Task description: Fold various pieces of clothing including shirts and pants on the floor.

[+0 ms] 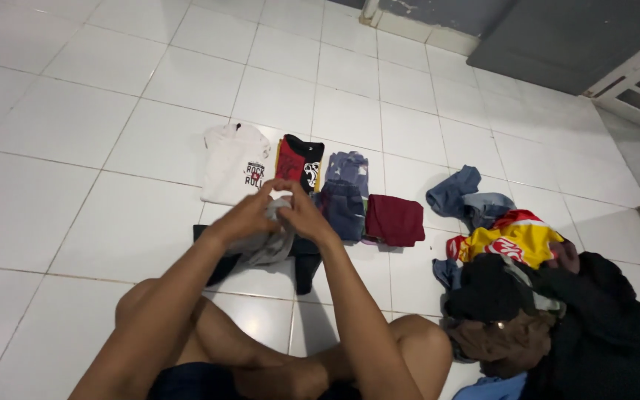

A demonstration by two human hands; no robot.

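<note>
**Both hands gathered on a grey garment above the tiled floor**

Head view: the person sits cross-legged on the white tiled floor (75,192), arms stretched forward. The left hand (244,216) and the right hand (307,215) meet close together, fingers curled and closed on a bunched light grey garment (272,241), which hangs slack from the grip and drapes down toward the person. Just beneath the hands, a black garment (305,259) lies spread on the tiles, partly covered by the grey one.

Just beyond the grip runs a row of folded clothes: a white T-shirt with a dark print (235,163) past the left hand, a red-and-black shirt (299,163) straight ahead, then folded blue jeans (344,194) and a maroon folded piece (394,220) off to the right-hand side. Farther right of the grip, well apart, sits a loose heap of unfolded clothes (527,296), with a yellow-and-red garment (516,241) on top and dark pieces below.
</note>
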